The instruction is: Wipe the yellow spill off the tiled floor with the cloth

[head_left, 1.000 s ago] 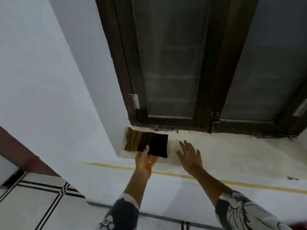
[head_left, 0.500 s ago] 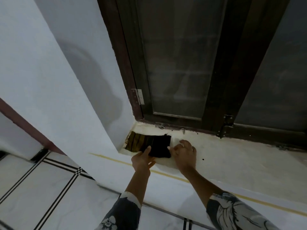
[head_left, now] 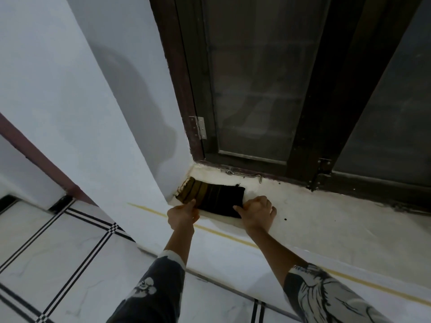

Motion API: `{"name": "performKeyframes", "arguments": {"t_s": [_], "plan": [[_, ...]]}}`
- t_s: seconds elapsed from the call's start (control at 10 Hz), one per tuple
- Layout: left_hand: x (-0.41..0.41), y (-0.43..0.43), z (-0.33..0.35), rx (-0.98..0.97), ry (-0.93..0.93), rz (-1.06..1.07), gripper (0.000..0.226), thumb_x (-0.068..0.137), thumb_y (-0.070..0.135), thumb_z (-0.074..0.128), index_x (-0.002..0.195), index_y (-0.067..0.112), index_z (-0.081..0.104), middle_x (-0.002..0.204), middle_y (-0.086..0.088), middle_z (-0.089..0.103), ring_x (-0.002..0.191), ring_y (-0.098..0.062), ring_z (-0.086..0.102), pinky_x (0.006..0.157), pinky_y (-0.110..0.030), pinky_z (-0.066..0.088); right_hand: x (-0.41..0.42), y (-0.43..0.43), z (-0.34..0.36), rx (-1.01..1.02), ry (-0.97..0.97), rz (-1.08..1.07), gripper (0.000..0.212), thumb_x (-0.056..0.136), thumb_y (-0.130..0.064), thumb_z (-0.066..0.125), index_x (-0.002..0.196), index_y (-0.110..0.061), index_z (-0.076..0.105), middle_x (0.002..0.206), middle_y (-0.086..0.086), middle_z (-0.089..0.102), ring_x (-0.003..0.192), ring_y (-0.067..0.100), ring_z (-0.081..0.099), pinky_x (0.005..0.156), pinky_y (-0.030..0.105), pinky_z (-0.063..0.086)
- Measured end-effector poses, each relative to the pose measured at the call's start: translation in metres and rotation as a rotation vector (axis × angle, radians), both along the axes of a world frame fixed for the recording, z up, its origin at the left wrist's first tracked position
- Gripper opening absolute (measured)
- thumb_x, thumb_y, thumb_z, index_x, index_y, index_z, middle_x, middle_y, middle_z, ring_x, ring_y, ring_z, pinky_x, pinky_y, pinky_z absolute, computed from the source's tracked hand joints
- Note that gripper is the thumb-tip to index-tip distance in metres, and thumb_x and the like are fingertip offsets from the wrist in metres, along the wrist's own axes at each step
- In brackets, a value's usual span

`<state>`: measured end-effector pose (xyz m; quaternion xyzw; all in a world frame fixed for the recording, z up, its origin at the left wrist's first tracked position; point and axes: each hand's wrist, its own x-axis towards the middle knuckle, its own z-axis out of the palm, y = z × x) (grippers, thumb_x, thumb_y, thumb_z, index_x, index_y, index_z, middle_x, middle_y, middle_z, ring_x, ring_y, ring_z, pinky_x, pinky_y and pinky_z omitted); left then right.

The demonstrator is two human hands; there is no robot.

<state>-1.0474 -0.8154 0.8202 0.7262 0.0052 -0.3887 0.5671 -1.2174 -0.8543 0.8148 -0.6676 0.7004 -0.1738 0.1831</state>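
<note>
Home interior, by doorway or low window. Dark brown wooden frame (head_left: 179, 89) with frosted glass panes (head_left: 251, 78), metal hinge (head_left: 201, 127), hook latch (head_left: 245, 175) at sill foot. Plain white painted wall (head_left: 70, 78) with maroon skirting band (head_left: 35, 157). Raised cream plaster ledge (head_left: 326, 220) edged by thin yellow line (head_left: 149, 209). Floor (head_left: 35, 241) of glossy white marble-look tiles with black striped borders. Domestic finish, no shop or work fittings visible.
</note>
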Motion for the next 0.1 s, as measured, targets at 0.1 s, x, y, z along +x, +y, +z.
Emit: {"name": "performKeyframes", "arguments": {"t_s": [0.1], "plan": [[0.0009,0.0124,-0.0008,-0.034,-0.070,0.043,0.027,0.077,0.021,0.076,0.076,-0.002,0.062,0.071,-0.013,0.063,0.060,-0.023,0.063,0.066,-0.036,0.058,0.0045,0.0029,-0.0074,-0.130,-0.054,-0.051,0.052,0.074,-0.050,0.068,0.104,-0.007,0.063,0.119,0.016,0.054,0.117,0.033,0.045,0.103,0.048,0.029]]}}
